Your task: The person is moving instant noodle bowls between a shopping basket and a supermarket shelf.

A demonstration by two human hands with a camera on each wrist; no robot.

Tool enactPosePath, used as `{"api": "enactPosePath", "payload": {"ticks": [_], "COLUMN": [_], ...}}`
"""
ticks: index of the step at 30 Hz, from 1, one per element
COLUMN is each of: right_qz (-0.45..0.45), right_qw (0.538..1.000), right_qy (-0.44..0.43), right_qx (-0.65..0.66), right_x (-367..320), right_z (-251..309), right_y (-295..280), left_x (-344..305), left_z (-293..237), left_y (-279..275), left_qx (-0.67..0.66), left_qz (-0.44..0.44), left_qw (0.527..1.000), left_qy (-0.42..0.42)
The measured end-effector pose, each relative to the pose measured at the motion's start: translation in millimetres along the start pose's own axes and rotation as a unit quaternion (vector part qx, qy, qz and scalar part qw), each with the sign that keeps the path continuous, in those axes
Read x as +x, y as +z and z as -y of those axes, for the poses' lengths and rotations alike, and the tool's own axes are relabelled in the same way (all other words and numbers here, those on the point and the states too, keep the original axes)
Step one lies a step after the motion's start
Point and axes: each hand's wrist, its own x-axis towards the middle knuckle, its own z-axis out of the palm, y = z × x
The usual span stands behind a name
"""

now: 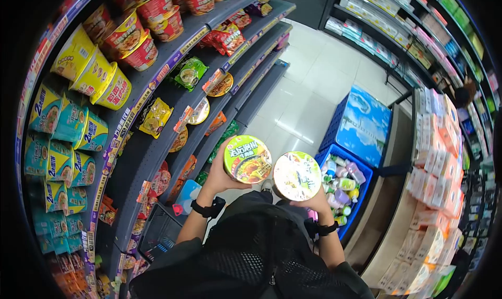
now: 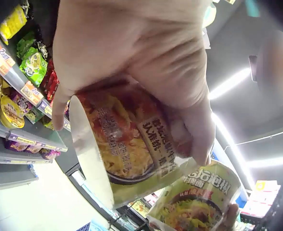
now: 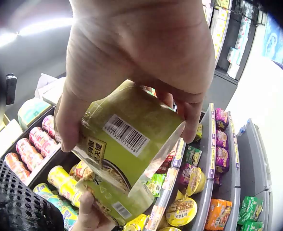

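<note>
Two green instant noodle tubs are held up side by side in front of the body. The left hand (image 1: 216,172) grips the left tub (image 1: 248,159), its printed lid facing up to the head camera. Around the right tub (image 1: 297,176), whose lid looks whitish with glare, curls the right hand (image 1: 315,200). In the left wrist view the left hand (image 2: 136,53) wraps the tub (image 2: 122,139), fingers and thumb on opposite sides. The right wrist view has the right hand (image 3: 141,53) round a tub (image 3: 127,134) with its barcode showing.
Shelves of noodle tubs and packets (image 1: 157,74) curve along the left. A blue crate of bottles (image 1: 342,184) stands right of the hands, beside a blue printed box (image 1: 363,126). Stacked tissue packs (image 1: 436,184) are at the right; a dark basket (image 1: 159,231) is lower left.
</note>
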Motion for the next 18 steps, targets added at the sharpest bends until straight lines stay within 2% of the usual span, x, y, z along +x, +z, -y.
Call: {"api": "enactPosePath", "payload": {"ticks": [2,6,8,12,15,18], "right_qz": [0.022,0.019,0.018,0.074,0.115,0.155], "right_qw": [1.0,1.0,1.0,0.996,0.993,0.988], "right_qy": [0.003,0.002,-0.006,-0.002,-0.02,0.011], "right_qx": [0.014,0.012,-0.014,-0.048,-0.014,-0.009], "right_x": [18.4,47.1,62.7,98.3,127.0,155.0], "right_z": [9.2,15.7,11.6,19.5,30.6,47.7], "right_y": [-8.1,-22.2,-32.2,-42.4,-46.3,-54.8], "left_x": [11.1,30.8,41.3,56.5,64.1,67.4], "left_z": [-2.9,-3.0,-3.5,13.4,30.3,41.8], "left_y": [1.9,8.2,3.3,-4.2,-2.2,0.3], "left_qx": [0.129,0.042,0.021,0.007,-0.034,-0.082], "left_qz": [0.001,-0.036,-0.042,-0.07,-0.103,-0.132], "left_qw": [0.991,0.997,0.999,0.996,0.992,0.987], "left_qy": [0.033,0.045,0.021,0.049,0.06,0.044]}}
